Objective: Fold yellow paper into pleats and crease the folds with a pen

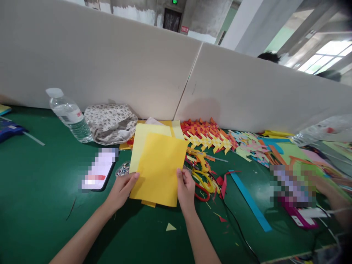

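Note:
A sheet of deep yellow paper [161, 168] is held up between my two hands over the green table. My left hand [121, 189] pinches its left edge near the lower corner, thumb on top. On the opposite edge, my right hand [186, 187] grips the sheet with the thumb in front and fingers curled behind. Behind this sheet lie paler yellow sheets [135, 150], partly covered by it. Right of my right hand are red-handled scissors [202, 194] and a yellow glue gun [202, 161] with a black cord.
A phone [100, 170], a water bottle [72, 117] and a floral cloth bag [108, 121] are at left. Folded paper fish shapes [206, 135] lie by the partition [137, 66]. A blue strip [251, 201] and scraps lie at right, near another person's arm [330, 194].

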Demonstrator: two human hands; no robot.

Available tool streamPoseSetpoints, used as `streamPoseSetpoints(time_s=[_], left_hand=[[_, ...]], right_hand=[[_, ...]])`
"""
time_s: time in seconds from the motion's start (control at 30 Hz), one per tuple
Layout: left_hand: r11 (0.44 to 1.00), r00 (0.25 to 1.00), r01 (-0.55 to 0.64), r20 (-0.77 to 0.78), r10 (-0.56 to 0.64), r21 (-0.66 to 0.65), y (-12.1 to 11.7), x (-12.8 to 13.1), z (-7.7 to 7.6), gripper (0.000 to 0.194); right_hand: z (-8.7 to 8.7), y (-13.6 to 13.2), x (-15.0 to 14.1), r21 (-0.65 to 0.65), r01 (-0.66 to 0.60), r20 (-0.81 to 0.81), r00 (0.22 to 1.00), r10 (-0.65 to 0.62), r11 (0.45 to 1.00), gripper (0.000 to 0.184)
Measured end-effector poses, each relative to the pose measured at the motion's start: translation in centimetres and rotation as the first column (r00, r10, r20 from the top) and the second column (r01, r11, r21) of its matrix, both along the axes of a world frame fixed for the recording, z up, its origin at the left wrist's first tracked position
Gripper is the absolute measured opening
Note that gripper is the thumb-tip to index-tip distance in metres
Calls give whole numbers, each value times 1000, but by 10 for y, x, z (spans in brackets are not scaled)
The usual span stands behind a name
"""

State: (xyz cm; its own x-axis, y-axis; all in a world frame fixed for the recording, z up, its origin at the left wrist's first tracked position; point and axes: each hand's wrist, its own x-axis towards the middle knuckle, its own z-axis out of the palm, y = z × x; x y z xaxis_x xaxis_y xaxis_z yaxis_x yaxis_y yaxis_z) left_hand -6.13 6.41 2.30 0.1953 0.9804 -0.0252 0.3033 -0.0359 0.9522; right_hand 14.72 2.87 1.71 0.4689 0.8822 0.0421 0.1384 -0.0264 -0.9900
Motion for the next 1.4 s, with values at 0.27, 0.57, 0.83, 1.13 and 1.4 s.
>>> streamPoseSetpoints(time_s=[0.27,0.57,0.83,1.13,1.4], left_hand=[[994,996,77,46,-73,-74,1,-3,-6,48],[857,906,204,424,17,-472,1,-2,13,49],[857,892,259,450,-36,-445,-4,8,10,70],[803,774,453,617,-139,-387,-13,10,-12,65],[760,674,497,738,-34,-419,-11,10,-8,67]], right_hand=[[1,-2,1,15,42,-29,999,-41,999,35],[-6,3,0,-105,-183,-54,983,178,977,39],[1,-1,-5,-54,-260,-4,966,260,964,42],[13,-13,-26,137,-494,479,792,379,859,37],[11,-12,-26,127,-473,614,728,306,872,37]])
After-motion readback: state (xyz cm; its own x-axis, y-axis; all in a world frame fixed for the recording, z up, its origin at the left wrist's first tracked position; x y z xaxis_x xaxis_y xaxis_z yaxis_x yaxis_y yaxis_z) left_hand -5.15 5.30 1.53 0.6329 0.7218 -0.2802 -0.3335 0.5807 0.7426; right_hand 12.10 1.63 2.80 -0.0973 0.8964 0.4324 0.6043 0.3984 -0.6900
